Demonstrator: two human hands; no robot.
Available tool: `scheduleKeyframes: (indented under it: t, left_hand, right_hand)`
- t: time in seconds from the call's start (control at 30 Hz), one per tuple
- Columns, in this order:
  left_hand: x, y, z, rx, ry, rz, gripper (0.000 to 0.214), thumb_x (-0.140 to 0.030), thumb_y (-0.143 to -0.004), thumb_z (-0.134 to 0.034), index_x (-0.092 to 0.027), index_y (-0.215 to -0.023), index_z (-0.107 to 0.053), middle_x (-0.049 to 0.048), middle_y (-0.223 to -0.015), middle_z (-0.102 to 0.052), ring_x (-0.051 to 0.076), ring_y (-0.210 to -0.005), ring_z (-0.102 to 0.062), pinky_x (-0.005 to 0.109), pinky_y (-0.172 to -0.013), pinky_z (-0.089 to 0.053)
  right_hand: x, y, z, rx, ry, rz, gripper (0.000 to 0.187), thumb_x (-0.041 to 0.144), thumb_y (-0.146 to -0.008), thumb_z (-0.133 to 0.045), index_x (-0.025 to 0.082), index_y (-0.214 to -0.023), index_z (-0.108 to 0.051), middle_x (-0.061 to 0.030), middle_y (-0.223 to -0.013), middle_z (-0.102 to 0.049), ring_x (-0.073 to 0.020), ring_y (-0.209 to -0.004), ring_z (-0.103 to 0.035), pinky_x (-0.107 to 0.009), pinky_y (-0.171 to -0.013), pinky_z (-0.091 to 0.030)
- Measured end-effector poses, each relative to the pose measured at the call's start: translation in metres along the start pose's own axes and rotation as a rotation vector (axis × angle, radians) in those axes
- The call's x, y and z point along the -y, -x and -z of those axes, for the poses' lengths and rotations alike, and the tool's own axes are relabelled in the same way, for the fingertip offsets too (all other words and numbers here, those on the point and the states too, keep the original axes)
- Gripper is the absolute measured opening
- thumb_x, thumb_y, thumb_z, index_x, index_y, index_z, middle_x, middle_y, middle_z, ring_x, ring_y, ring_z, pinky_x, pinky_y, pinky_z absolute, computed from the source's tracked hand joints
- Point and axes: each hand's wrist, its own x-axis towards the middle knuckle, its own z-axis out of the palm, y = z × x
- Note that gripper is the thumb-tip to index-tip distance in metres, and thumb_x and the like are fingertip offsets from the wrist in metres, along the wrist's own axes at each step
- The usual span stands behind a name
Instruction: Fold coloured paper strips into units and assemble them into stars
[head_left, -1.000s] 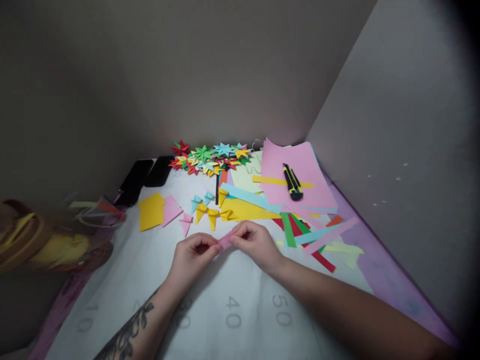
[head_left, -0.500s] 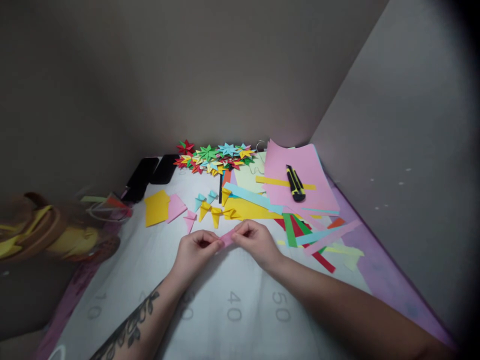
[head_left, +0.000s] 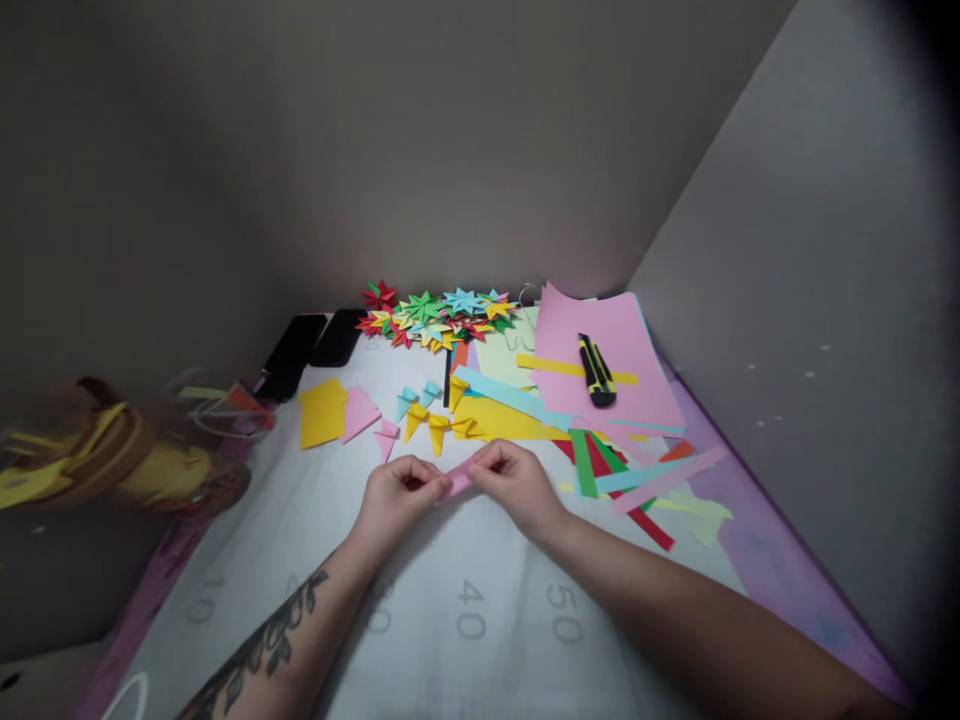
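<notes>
Between my two hands is a small folded piece of pink paper [head_left: 460, 479], held level just above the white mat [head_left: 420, 620]. My left hand [head_left: 401, 500] pinches its left end, thumb against fingers. At the other end, my right hand [head_left: 517, 485] pinches it the same way. Just beyond my hands lie small folded paper pieces: a pink one [head_left: 386, 438], several yellow ones [head_left: 439, 432] and light blue ones [head_left: 406, 402]. A yellow paper stack [head_left: 322, 414] and pink paper squares [head_left: 361, 412] sit to the left of them.
Folded paper stars [head_left: 424, 310] are heaped at the back. On the right, a utility knife [head_left: 597, 370] rests on pink sheets [head_left: 566, 320], with coloured paper strips [head_left: 637, 485] scattered in front. Two dark phone-like slabs [head_left: 339, 338] lie back left, and a brown and yellow object [head_left: 112, 455] stands far left.
The whole view has shifted slightly, so things appear a little further right. Both hands keep their pinch on the pink paper, with hardly any movement.
</notes>
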Motion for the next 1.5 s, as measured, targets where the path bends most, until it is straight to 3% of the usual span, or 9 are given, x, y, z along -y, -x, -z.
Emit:
scheduleKeyframes:
  t: [0.33, 0.67, 0.97, 1.2, 1.5]
  left_hand:
    - [-0.003, 0.000, -0.002, 0.010, -0.005, 0.002, 0.017, -0.024, -0.065, -0.069, -0.016, -0.055, -0.057, 0.0039, -0.064, -0.068, 0.015, -0.063, -0.062, 0.024, -0.060, -0.047]
    - [-0.004, 0.002, -0.004, 0.012, 0.011, -0.003, 0.019, -0.025, -0.065, -0.069, -0.016, -0.055, -0.056, 0.0026, -0.062, -0.066, 0.014, -0.061, -0.060, 0.024, -0.060, -0.046]
    - [0.001, -0.001, 0.000, -0.029, -0.055, -0.090, 0.014, -0.025, -0.068, -0.068, -0.015, -0.062, -0.059, 0.0025, -0.070, -0.065, 0.014, -0.067, -0.059, 0.023, -0.064, -0.046]
    - [-0.001, -0.002, 0.003, -0.022, -0.030, -0.028, 0.016, -0.030, -0.068, -0.068, -0.014, -0.072, -0.065, 0.0037, -0.075, -0.068, 0.014, -0.068, -0.060, 0.022, -0.062, -0.045]
    - [-0.001, 0.000, 0.001, -0.133, 0.001, 0.045, 0.021, -0.032, -0.063, -0.073, -0.013, -0.067, -0.064, 0.0030, -0.069, -0.067, 0.013, -0.062, -0.058, 0.022, -0.059, -0.043]
  right_hand:
    - [-0.003, -0.002, 0.000, 0.009, -0.050, -0.013, 0.025, 0.037, -0.071, -0.070, 0.019, -0.068, -0.053, -0.0007, -0.071, -0.061, -0.0147, -0.067, -0.056, -0.027, -0.064, -0.045]
    - [0.000, -0.004, -0.003, -0.008, -0.073, 0.023, 0.023, 0.029, -0.070, -0.069, 0.020, -0.075, -0.048, 0.0036, -0.067, -0.053, -0.0117, -0.063, -0.052, -0.025, -0.060, -0.043]
    - [0.006, -0.002, 0.004, 0.049, 0.279, 0.063, 0.016, 0.019, -0.073, -0.059, 0.020, -0.089, -0.055, 0.0017, -0.073, -0.059, -0.0136, -0.068, -0.056, -0.027, -0.064, -0.044]
    - [0.002, 0.000, 0.005, -0.060, 0.189, 0.121, 0.020, 0.022, -0.074, -0.062, 0.021, -0.091, -0.052, 0.0008, -0.075, -0.060, -0.0143, -0.070, -0.058, -0.026, -0.065, -0.044]
    - [-0.005, 0.000, 0.005, -0.063, 0.098, 0.118, 0.024, 0.021, -0.074, -0.064, 0.022, -0.093, -0.049, 0.0016, -0.074, -0.059, -0.0137, -0.070, -0.058, -0.026, -0.067, -0.045]
